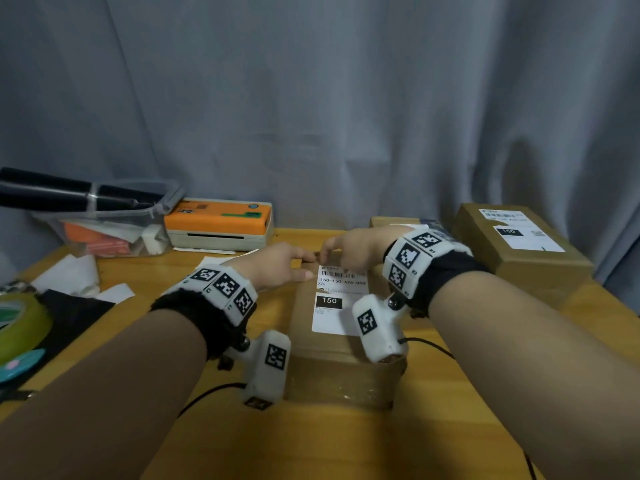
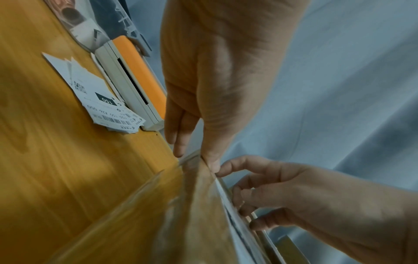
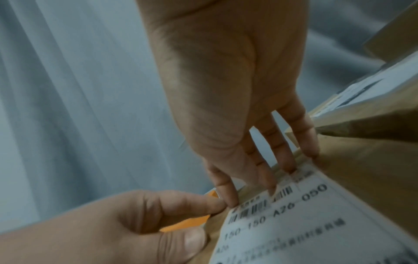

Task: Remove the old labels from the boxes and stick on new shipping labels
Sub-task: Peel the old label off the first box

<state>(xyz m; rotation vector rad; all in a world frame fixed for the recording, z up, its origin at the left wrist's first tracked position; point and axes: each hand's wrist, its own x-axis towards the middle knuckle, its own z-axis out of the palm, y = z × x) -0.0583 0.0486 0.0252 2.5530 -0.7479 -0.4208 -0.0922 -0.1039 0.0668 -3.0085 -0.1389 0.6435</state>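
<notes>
The step in hand is judged to be work at the far edge of the label on the box lying near the middle of the bench, close to its front edge. Whether an old label is being lifted or a new one pressed down cannot be told; no lifted corner is seen.

The label lies flat on the top face of the box, its barcode end towards the far edge of the bench. The right hand is held over that end with fingers nearly straight, fingertips set down along the label's far edge; nothing is gripped. The left hand is placed at the label's far left corner, its fingers loosely curled, index fingertip touching the right index finger; whether the corner is pinched cannot be told.

If removal is meant, a corner must next be raised by a fingernail and drawn back low and slowly while the box is held down, since the paper may tear.

A second box bearing a label stands at the far right corner, and loose labels lie in front of the printer at the far edge.
</notes>
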